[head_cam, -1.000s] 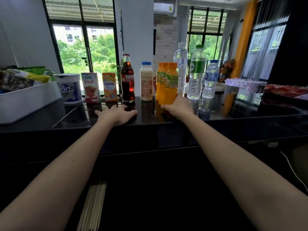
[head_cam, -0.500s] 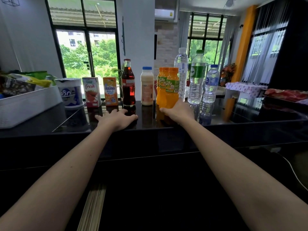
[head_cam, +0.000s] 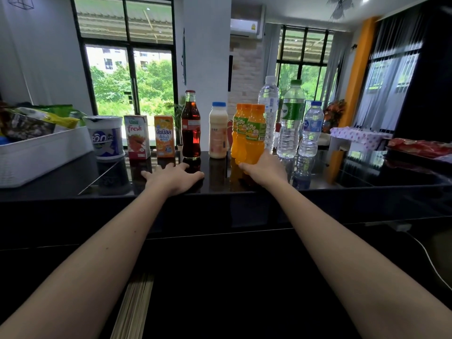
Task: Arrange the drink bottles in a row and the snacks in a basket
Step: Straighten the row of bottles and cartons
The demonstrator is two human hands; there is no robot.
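Home; air conditioner (head_cam: 247, 22), curtains (head_cam: 391, 77)

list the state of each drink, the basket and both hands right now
cola bottle: upright, capped
milk bottle: upright, capped
front orange bottle: upright, gripped at base
water bottles: upright, capped
juice cartons: upright
white basket: holds snack bags
left hand: flat on counter, empty
right hand: around front orange bottle

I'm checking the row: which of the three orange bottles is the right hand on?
The front orange bottle, nearest the camera; the right hand grips its base, while the other two stand untouched behind it.
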